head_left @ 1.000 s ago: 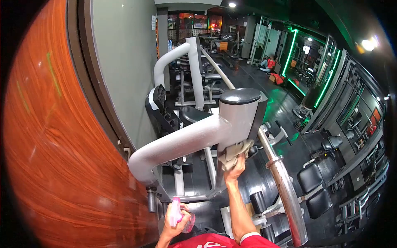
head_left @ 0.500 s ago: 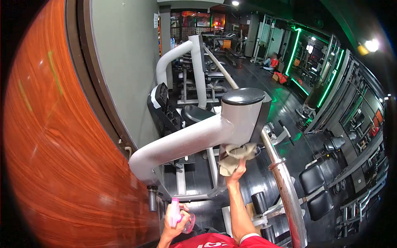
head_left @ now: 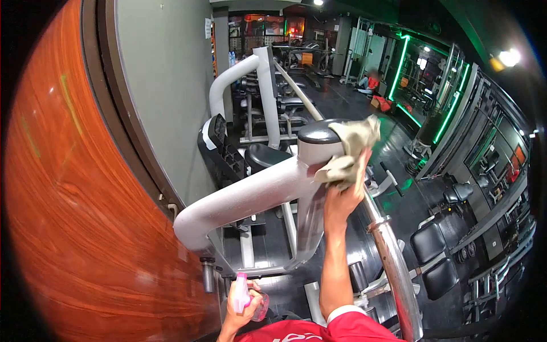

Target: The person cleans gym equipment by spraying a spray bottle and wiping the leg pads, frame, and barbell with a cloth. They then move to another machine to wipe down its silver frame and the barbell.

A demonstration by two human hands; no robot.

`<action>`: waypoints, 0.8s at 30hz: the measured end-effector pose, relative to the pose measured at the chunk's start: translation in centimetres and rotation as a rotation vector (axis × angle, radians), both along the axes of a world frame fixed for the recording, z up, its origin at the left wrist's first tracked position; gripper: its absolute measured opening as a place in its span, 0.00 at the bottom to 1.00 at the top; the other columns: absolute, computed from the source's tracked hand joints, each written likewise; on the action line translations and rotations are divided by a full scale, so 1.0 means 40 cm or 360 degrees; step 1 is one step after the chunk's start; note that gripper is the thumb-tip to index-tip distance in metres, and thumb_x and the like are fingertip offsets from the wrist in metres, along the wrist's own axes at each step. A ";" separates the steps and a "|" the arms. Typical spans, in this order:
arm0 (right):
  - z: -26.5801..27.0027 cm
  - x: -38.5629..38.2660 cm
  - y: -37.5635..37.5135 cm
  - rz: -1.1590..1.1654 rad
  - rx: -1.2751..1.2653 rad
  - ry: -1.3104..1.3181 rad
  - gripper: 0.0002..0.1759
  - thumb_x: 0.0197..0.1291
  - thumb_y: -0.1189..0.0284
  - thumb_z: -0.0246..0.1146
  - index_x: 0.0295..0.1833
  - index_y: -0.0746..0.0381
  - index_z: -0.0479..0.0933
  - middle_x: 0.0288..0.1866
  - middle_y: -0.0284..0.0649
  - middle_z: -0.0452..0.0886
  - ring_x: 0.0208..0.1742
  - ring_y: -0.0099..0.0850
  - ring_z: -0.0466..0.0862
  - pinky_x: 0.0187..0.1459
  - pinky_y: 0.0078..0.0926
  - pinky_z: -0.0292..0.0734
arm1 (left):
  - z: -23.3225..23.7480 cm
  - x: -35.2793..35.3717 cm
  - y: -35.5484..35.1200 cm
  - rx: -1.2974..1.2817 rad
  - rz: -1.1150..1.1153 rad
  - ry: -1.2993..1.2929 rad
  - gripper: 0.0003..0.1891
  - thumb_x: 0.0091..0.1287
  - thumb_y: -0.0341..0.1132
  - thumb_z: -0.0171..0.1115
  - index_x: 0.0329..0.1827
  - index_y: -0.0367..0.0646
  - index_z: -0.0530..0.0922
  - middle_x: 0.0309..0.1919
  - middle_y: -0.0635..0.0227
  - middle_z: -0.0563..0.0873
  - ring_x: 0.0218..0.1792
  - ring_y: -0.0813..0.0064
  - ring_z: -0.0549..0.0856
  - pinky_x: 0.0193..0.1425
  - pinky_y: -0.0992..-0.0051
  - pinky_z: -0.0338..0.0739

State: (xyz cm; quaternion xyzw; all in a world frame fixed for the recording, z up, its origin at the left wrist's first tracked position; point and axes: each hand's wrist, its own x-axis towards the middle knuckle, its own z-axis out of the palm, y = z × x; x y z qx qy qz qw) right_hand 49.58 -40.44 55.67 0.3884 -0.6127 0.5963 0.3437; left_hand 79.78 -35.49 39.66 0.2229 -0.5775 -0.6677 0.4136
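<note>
My right hand point(head_left: 345, 196) grips a crumpled beige cloth point(head_left: 356, 139) and holds it against the upper right side of a machine's grey post. Part of the cloth lies over the edge of the post's black cap point(head_left: 319, 132). Out from that post runs a thick, bent grey tube point(head_left: 245, 196). Low in the view, my left hand point(head_left: 235, 302) is wrapped round a spray bottle point(head_left: 243, 293) with a pink trigger head and a clear pinkish body. The bottle is upright, apart from the machine.
A glossy wooden panel point(head_left: 51, 188) and a grey wall stand close on the left. A chrome bar point(head_left: 396, 273) slopes down at the right. Padded black benches point(head_left: 433, 259) are farther right. A person in red point(head_left: 371, 82) sits on the floor far back.
My right hand has moved up with the cloth, from the post's side below the tube to its capped top. The left hand and spray bottle have hardly moved.
</note>
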 end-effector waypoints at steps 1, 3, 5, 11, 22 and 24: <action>-0.076 -0.001 0.000 -0.0038 -0.0029 -0.0065 0.38 0.53 0.83 0.62 0.73 0.70 0.62 0.68 0.60 0.70 0.67 0.54 0.71 0.67 0.42 0.66 | -0.003 0.001 0.001 0.0000 0.0006 0.0004 0.21 0.63 0.19 0.64 0.56 0.36 0.66 0.45 0.58 0.79 0.34 0.74 0.86 0.42 0.74 0.82; -0.258 -0.007 0.009 0.0032 -0.0052 -0.0187 0.32 0.55 0.78 0.65 0.67 0.71 0.69 0.55 0.58 0.81 0.51 0.54 0.84 0.56 0.41 0.76 | -0.008 0.006 0.004 0.0001 0.0005 0.0007 0.22 0.63 0.18 0.64 0.57 0.36 0.66 0.45 0.58 0.79 0.34 0.74 0.86 0.42 0.74 0.82; -0.388 -0.001 0.044 0.0139 0.0059 -0.0235 0.29 0.52 0.74 0.69 0.60 0.71 0.72 0.48 0.57 0.83 0.46 0.53 0.85 0.52 0.42 0.78 | -0.010 0.012 0.006 0.0002 0.0019 -0.0014 0.22 0.63 0.18 0.64 0.57 0.36 0.66 0.44 0.58 0.80 0.34 0.74 0.86 0.42 0.74 0.81; -0.312 -0.026 0.041 0.0223 0.0046 -0.0060 0.19 0.57 0.69 0.68 0.52 0.67 0.80 0.50 0.51 0.84 0.54 0.49 0.84 0.57 0.40 0.77 | -0.014 0.022 0.004 -0.0126 0.0016 -0.0136 0.20 0.63 0.20 0.65 0.55 0.35 0.66 0.44 0.59 0.80 0.34 0.75 0.86 0.41 0.75 0.81; -0.038 -0.014 0.015 0.0094 0.0037 -0.0085 0.38 0.57 0.74 0.68 0.72 0.72 0.63 0.73 0.63 0.65 0.74 0.56 0.66 0.73 0.45 0.64 | -0.004 0.013 0.017 -0.0031 0.0033 -0.0089 0.20 0.63 0.20 0.65 0.54 0.35 0.66 0.43 0.59 0.81 0.34 0.76 0.86 0.42 0.76 0.80; -0.156 -0.018 0.034 -0.0001 0.0205 -0.0118 0.34 0.56 0.69 0.70 0.67 0.73 0.68 0.66 0.63 0.72 0.68 0.59 0.73 0.68 0.48 0.68 | -0.010 0.014 0.017 -0.0016 0.0022 -0.0096 0.20 0.63 0.21 0.66 0.54 0.35 0.66 0.44 0.59 0.81 0.34 0.76 0.86 0.42 0.77 0.80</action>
